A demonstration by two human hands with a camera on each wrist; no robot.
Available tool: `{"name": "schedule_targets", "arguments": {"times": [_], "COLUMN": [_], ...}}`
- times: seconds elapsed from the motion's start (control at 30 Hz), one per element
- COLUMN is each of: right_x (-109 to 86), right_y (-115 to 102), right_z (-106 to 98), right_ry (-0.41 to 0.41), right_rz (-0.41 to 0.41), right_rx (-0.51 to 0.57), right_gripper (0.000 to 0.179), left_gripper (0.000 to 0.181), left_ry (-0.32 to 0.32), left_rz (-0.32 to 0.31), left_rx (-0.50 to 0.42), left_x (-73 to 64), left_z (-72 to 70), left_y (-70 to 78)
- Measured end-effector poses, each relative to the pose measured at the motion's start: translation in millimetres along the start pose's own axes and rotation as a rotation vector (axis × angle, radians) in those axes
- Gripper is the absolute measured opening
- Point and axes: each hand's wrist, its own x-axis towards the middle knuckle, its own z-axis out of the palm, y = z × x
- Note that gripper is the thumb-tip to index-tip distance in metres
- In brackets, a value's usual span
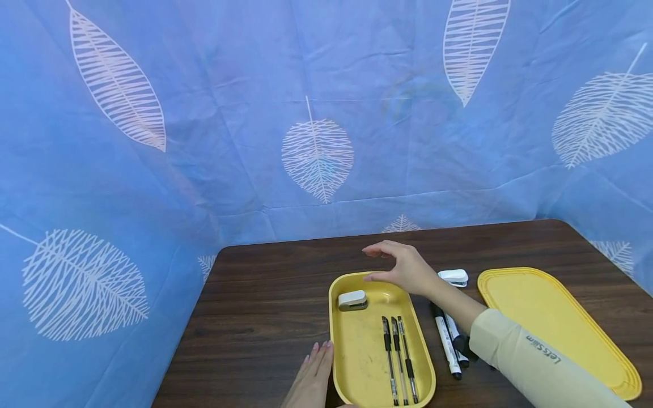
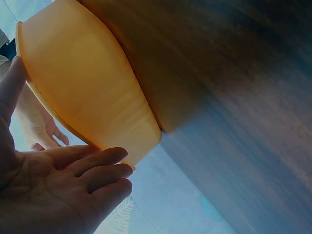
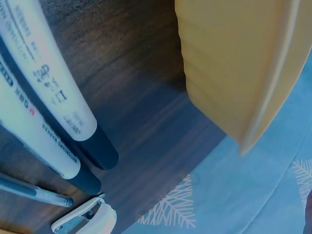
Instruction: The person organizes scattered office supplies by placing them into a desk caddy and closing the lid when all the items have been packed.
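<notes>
Markers (image 1: 448, 347), stapler (image 1: 454, 275), board (image 1: 541, 309) right of tray (image 1: 359, 351); forearm (image 1: 456, 305) partly masks markers; right fingers (image 1: 384, 247) apart, left fingers (image 1: 325, 361) straight against tray.

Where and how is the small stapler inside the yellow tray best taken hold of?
Probably from above: pinch the stapler across its narrow width, thumb on the near long side, fingers on the far one. It lies lengthwise left to right, its left end close to the wall of the tray; the raised walls would likely hinder a low approach.

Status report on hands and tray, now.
Left hand against left side of yellow tray. Right hand empty, near tray's far end. Stapler, three pens inside. No obstruction seen.
</notes>
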Motion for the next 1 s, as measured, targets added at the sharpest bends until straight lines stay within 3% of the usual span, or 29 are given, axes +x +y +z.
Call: {"name": "schedule_targets", "arguments": {"times": [0.3, 0.6, 1.0], "right_x": [-0.3, -1.7, -18.0], "right_y": [1, 6, 24], "right_z": [-17, -45, -89], "right_ry": [0.013, 0.077, 0.183], "right_rz": [-0.004, 0.019, 0.131], "right_rx": [-0.031, -0.055, -0.121], "right_gripper": [0.059, 0.06, 0.059], "left_gripper": [0.101, 0.102, 0.102], "left_ry": [-0.065, -0.043, -0.053], "left_rz": [-0.048, -0.037, -0.045], "left_rx": [-0.103, -0.05, -0.059], "left_x": [0.7, -1.8, -3.7], "left_z": [-3.5, 0.3, 1.6], "left_y": [4.3, 6.2, 9.9]}}
